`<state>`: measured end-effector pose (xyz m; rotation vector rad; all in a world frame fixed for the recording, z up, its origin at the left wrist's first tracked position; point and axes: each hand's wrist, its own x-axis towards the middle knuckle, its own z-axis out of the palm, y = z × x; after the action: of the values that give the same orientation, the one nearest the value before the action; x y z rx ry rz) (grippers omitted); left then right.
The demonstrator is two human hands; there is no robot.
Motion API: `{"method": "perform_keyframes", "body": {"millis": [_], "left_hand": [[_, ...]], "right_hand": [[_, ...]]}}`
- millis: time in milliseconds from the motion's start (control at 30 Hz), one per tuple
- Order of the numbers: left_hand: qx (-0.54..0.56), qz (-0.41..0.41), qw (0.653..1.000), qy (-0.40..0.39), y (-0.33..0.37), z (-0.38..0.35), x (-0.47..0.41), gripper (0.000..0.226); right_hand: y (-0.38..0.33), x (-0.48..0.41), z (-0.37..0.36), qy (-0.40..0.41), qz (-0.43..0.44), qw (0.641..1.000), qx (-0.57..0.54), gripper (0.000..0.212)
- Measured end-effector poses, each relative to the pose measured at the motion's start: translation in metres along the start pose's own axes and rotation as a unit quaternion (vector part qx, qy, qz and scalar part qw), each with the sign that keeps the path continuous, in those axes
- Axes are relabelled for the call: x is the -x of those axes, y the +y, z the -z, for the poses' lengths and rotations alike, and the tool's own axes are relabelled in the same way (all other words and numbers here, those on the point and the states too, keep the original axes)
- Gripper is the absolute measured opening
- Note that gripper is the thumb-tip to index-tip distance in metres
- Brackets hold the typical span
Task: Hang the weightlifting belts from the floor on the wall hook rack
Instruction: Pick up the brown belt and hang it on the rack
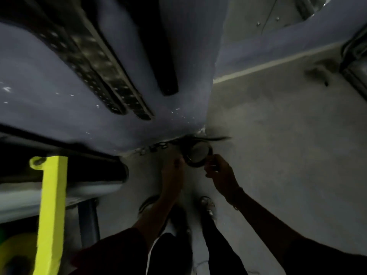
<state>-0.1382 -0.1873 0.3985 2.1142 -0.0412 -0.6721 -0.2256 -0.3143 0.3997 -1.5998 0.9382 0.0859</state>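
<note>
A dark belt (195,162) lies coiled in a loop on the grey floor, right at the foot of the blue wall. My right hand (219,173) grips the right side of the coil. My left hand (172,171) reaches down to the coil's left edge, fingers touching it; the grip is unclear in the dim, blurred picture. Several dark belts hang on the wall above: two studded belts (111,84) side by side and a plain black belt (158,56). The hook rack itself is out of view.
A short chain (153,148) lies on the floor along the wall, left of the coil. A yellow post (51,211) and a dark bench or rack (59,171) stand at the left. My shoes (207,207) stand just behind the coil. Metal equipment (355,62) is at the far right.
</note>
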Motion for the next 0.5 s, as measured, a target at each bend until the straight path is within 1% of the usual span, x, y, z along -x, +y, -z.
{"method": "perform_keyframes", "body": {"millis": [33, 100, 167, 233, 300, 367, 433, 500], "left_hand": [[-0.022, 0.008, 1.0, -0.01, -0.006, -0.011, -0.013, 0.027], [-0.04, 0.018, 0.997, -0.056, -0.03, -0.04, -0.048, 0.029], [-0.015, 0.046, 0.995, -0.09, -0.066, -0.075, -0.087, 0.03], [0.024, 0.082, 0.992, -0.09, -0.108, -0.112, -0.127, 0.027], [0.05, 0.107, 0.987, -0.105, -0.154, -0.15, -0.173, 0.031], [0.033, 0.102, 0.988, -0.116, -0.198, -0.184, -0.22, 0.035], [0.026, 0.085, 0.989, -0.12, -0.235, -0.212, -0.262, 0.033], [0.011, 0.053, 0.989, -0.137, -0.267, -0.238, -0.3, 0.035]], "right_hand": [[0.011, -0.02, -0.001, 0.003, -0.009, 1.0, -0.003, 0.02], [0.04, -0.062, -0.006, -0.001, -0.022, 1.0, 0.003, 0.024], [0.078, -0.109, -0.017, -0.009, -0.023, 1.0, 0.014, 0.025], [0.12, -0.158, -0.03, -0.009, -0.028, 0.999, 0.035, 0.027], [0.164, -0.209, -0.042, 0.005, -0.032, 0.998, 0.062, 0.03], [0.208, -0.262, -0.054, 0.009, -0.029, 0.995, 0.096, 0.038], [0.25, -0.318, -0.064, 0.01, -0.021, 0.99, 0.136, 0.041], [0.293, -0.373, -0.076, 0.01, -0.015, 0.985, 0.171, 0.045]]}}
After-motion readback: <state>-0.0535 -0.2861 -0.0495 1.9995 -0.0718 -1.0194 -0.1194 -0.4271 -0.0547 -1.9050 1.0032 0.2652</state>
